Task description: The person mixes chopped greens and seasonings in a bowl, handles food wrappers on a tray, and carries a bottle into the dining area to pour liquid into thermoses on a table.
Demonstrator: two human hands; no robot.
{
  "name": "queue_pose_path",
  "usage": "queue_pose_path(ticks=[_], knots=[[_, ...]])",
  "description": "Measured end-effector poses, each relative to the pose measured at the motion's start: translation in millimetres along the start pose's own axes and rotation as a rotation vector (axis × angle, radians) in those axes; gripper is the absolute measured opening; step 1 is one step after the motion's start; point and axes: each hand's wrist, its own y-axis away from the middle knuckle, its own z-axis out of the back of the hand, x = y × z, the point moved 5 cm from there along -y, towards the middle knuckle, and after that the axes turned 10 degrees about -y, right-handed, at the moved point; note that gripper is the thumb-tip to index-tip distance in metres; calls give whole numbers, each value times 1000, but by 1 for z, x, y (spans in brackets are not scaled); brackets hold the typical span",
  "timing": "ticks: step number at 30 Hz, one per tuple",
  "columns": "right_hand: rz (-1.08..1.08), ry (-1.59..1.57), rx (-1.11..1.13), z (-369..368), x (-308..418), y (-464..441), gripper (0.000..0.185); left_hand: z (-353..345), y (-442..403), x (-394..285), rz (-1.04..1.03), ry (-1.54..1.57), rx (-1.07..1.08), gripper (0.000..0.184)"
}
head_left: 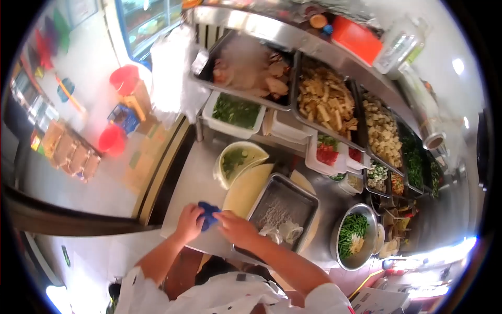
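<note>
A crumpled blue cloth (209,215) is held in front of the body, over the near edge of the counter (194,192); it is grasped in the fingers of the left hand (189,224) and pinched at its right side by the right hand (234,228). Beyond the right hand, a metal tray (300,209) is seen over a round board (243,189). A white tub (218,174) of greens is placed beside the board. Farther back, metal pans (240,94) of food are arranged in a row.
</note>
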Motion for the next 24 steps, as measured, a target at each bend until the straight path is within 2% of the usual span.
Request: queue_pose_path(ticks=[1, 2, 4, 6, 11, 16, 20, 24], knots=[[5, -55, 33, -17, 2, -15, 43, 11, 11, -7, 9, 21, 4, 27], [118, 18, 88, -47, -12, -30, 33, 27, 19, -17, -13, 73, -48, 26], [100, -103, 108, -72, -12, -41, 19, 47, 38, -19, 59, 100, -39, 27], [112, -137, 122, -76, 3, -39, 20, 57, 56, -14, 62, 171, -71, 28], [18, -96, 100, -97, 5, -31, 28, 63, 73, -13, 52, 115, -151, 27], [-25, 8, 96, -73, 3, -25, 36, 60, 58, -23, 25, 126, -160, 25], [26, 95, 81, -53, -1, -20, 35, 76, 33, -60, -33, 69, -163, 25], [90, -61, -61, -46, -26, -10, 24, 62, 24, -61, -31, 73, -132, 27]])
